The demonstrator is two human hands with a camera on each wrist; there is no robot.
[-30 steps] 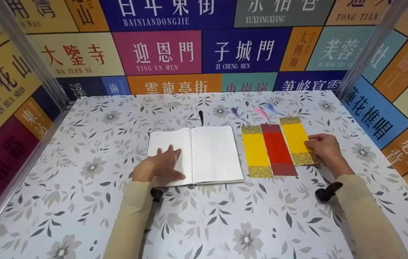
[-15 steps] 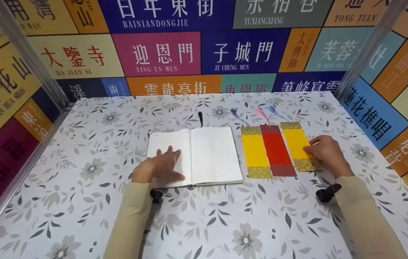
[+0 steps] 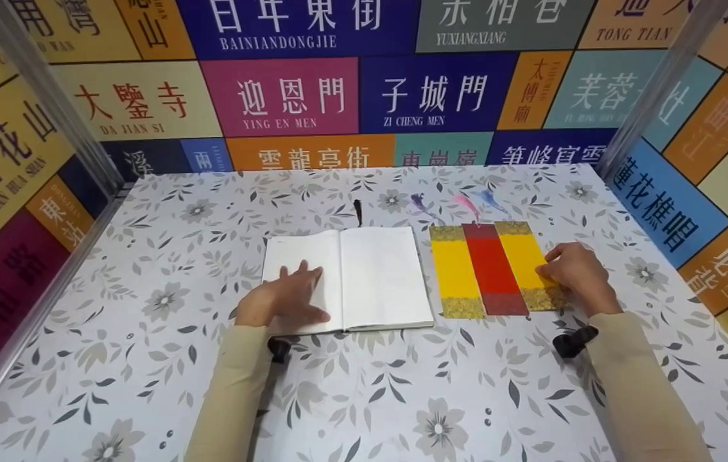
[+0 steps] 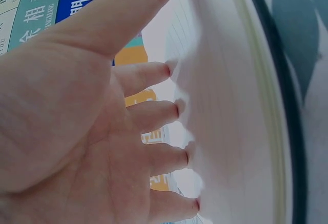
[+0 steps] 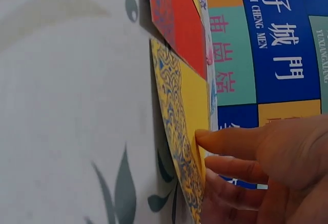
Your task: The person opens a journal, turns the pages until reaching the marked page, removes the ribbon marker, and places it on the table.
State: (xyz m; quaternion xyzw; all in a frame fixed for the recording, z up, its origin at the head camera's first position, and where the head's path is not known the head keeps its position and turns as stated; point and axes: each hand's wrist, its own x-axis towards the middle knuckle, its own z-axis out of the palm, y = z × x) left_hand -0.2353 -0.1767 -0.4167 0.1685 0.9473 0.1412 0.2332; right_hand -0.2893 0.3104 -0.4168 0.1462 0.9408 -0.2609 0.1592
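Behind, wall signs (image 3: 434,90) ("ZI CHENG MEN"), notebook (image 3: 380,276)

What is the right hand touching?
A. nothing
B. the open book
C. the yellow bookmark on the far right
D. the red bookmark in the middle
C: the right hand has its fingers on the rightmost yellow bookmark, lifting its edge, as the right wrist view shows.

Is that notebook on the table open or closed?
Open: the notebook lies flat showing two blank pages, with the left hand pressing its left page.
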